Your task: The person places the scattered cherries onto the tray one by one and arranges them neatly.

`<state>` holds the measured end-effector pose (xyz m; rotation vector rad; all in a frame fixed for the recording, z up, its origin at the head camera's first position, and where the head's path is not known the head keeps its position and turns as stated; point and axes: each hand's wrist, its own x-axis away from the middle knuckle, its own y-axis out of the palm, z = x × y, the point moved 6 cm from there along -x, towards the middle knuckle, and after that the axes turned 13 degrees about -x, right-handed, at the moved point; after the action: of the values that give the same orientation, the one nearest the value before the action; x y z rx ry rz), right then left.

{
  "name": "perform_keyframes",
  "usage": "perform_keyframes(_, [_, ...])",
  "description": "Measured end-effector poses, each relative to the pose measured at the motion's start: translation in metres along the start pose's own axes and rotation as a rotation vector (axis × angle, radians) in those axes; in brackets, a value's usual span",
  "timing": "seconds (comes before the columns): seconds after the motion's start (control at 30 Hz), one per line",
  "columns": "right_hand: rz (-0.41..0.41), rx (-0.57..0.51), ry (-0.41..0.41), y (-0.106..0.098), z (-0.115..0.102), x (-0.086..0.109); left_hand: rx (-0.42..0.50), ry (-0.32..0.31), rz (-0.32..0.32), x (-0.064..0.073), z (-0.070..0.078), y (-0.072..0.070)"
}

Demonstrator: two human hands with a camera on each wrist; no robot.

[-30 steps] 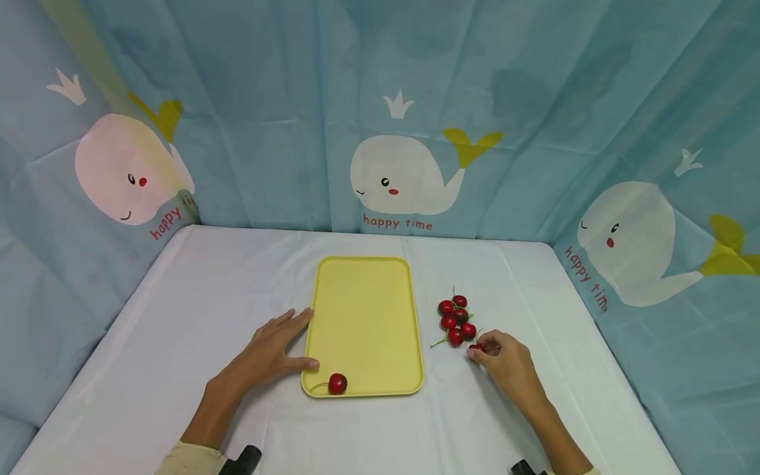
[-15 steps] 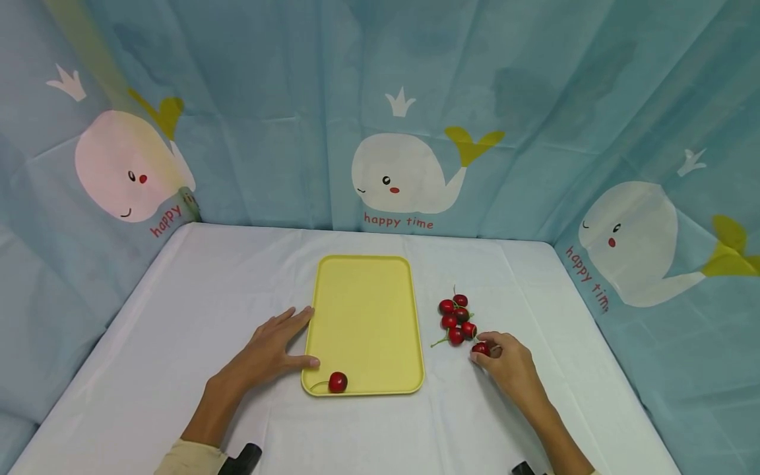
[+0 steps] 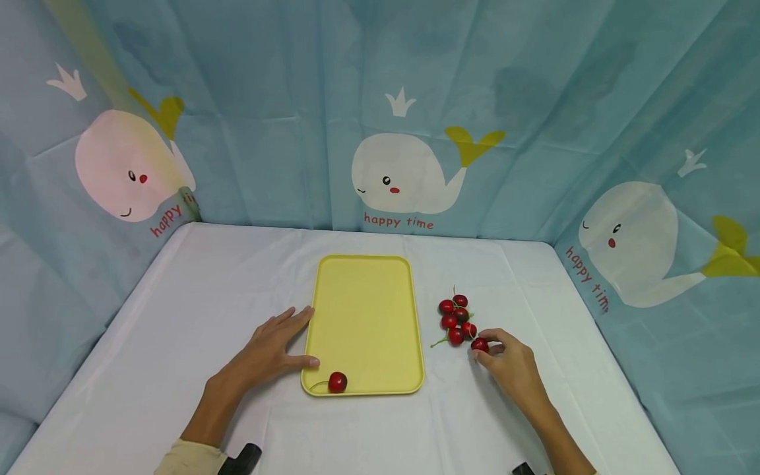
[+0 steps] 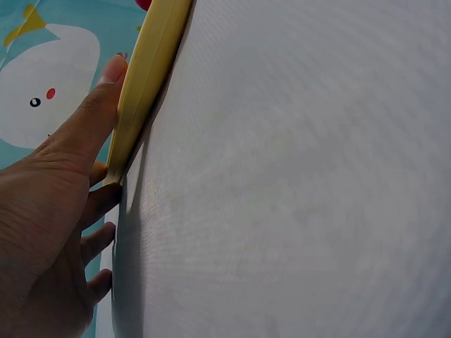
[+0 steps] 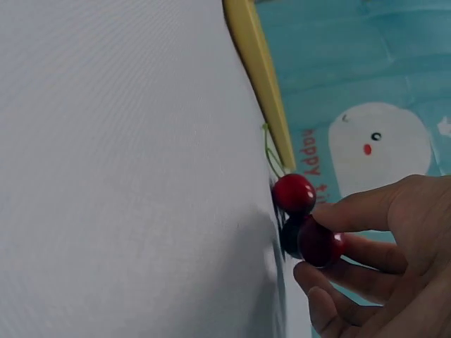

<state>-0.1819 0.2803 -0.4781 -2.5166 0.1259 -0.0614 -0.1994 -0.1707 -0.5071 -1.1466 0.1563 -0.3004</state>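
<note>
My left hand (image 3: pixel 267 353) rests against the left side of a yellow tray (image 3: pixel 365 316), thumb and index finger spread along its rim. In the left wrist view, the thumb (image 4: pixel 111 70) touches the tray's edge. One stemmed cherry (image 3: pixel 337 382) lies in the tray's near left corner. To the right of the tray, my right hand (image 3: pixel 513 366) pinches a dark red cherry (image 3: pixel 479 345) between thumb and fingers. That cherry sits right beside a cluster of several cherries (image 3: pixel 449 321). In the right wrist view, the pinched cherry (image 5: pixel 318 243) partly hides others behind it.
A white cloth (image 3: pixel 380 435) covers the table. Blue curtains (image 3: pixel 267 132) with printed whales hang along the back and both sides. A black wrist camera mount (image 3: pixel 242 458) shows by the left sleeve (image 3: pixel 190 457).
The right fingers have shifted slightly around the cherry, which moved a little and now shows more between them. The left hand and the tray have stayed put.
</note>
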Motion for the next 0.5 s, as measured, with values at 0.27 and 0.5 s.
perform_keyframes(0.27, [0.030,-0.034,-0.084,0.002,-0.012,-0.001,-0.008,-0.003,-0.004,-0.001,0.000,-0.001])
perform_keyframes(0.5, [0.023,-0.058,-0.170,0.009,-0.023,-0.001,-0.007,-0.004,-0.005,0.000,0.000,0.000])
